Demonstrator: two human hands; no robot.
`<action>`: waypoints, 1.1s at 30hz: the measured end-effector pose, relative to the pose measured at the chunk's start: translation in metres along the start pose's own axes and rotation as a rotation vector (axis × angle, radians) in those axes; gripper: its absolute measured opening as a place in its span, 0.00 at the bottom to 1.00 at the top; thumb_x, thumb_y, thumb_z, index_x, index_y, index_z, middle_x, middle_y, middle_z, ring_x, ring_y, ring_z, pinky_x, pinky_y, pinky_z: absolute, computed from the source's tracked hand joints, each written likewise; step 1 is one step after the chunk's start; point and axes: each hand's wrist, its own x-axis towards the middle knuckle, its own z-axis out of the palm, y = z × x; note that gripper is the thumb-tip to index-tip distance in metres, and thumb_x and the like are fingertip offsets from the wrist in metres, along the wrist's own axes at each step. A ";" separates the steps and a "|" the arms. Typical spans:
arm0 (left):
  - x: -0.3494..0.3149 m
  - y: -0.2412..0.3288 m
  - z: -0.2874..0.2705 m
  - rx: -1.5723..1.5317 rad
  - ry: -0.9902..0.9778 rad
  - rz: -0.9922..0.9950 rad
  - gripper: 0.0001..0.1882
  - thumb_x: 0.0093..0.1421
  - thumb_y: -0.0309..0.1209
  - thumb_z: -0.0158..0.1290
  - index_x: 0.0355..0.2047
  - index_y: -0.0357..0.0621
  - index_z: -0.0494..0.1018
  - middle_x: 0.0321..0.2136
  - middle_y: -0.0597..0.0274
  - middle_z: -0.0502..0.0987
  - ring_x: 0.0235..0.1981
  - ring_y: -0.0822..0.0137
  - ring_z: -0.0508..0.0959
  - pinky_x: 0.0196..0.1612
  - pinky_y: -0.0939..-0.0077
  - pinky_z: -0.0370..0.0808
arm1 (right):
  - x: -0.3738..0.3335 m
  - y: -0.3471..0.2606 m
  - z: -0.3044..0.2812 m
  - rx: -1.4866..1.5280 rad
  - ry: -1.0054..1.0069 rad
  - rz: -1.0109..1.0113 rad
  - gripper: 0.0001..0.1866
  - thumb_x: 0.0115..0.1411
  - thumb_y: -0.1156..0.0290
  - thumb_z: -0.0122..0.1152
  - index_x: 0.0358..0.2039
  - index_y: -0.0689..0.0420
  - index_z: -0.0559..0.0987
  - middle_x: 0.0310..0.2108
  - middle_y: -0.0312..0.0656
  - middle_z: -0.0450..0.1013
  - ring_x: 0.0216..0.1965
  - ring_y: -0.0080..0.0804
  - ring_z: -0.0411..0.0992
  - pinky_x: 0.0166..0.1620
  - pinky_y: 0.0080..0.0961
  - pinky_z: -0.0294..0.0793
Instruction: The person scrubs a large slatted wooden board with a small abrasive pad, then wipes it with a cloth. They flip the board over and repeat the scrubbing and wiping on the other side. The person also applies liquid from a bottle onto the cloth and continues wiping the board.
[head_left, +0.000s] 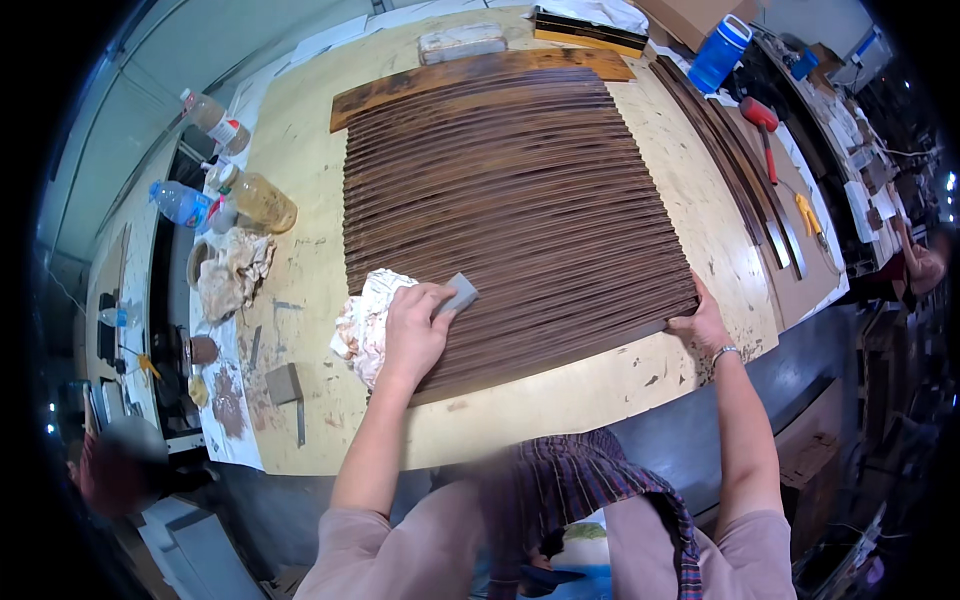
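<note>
A dark brown ribbed wooden panel lies flat on the pale worktable, its ridges running left to right. My left hand is over its near left part, with fingers closed on a small grey flat block that looks like a sanding pad. Against that hand's left side is a crumpled white, stained rag; whether the palm also grips it is hidden. My right hand clasps the panel's near right corner, thumb at the front edge and fingers along the side.
Bottles and a stained rag stand on the left. A brownish block lies near the front left. A smooth board sits at the panel's far edge. Wood strips, a red mallet and a blue jug are on the right.
</note>
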 end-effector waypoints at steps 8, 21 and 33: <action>-0.030 -0.024 -0.081 -0.831 0.293 -0.308 0.20 0.60 0.17 0.58 0.54 0.37 0.75 0.44 0.62 0.78 0.43 0.74 0.77 0.48 0.82 0.75 | -0.001 0.007 0.004 -0.404 0.284 -0.195 0.50 0.44 0.85 0.70 0.70 0.59 0.61 0.69 0.48 0.60 0.71 0.40 0.56 0.73 0.32 0.52; -0.219 -0.307 -0.225 0.471 0.797 -0.823 0.17 0.53 0.26 0.65 0.44 0.40 0.78 0.40 0.53 0.81 0.44 0.52 0.79 0.50 0.60 0.73 | -0.017 -0.065 0.213 -0.778 0.124 -0.612 0.33 0.58 0.70 0.63 0.64 0.59 0.68 0.70 0.53 0.54 0.72 0.50 0.52 0.72 0.44 0.52; -0.121 -0.163 -0.135 0.016 0.475 -0.360 0.13 0.56 0.21 0.59 0.42 0.38 0.78 0.46 0.52 0.79 0.50 0.55 0.78 0.56 0.65 0.74 | -0.074 -0.103 0.421 -1.078 -0.546 -0.874 0.35 0.56 0.59 0.66 0.64 0.49 0.69 0.70 0.59 0.53 0.71 0.63 0.52 0.70 0.57 0.53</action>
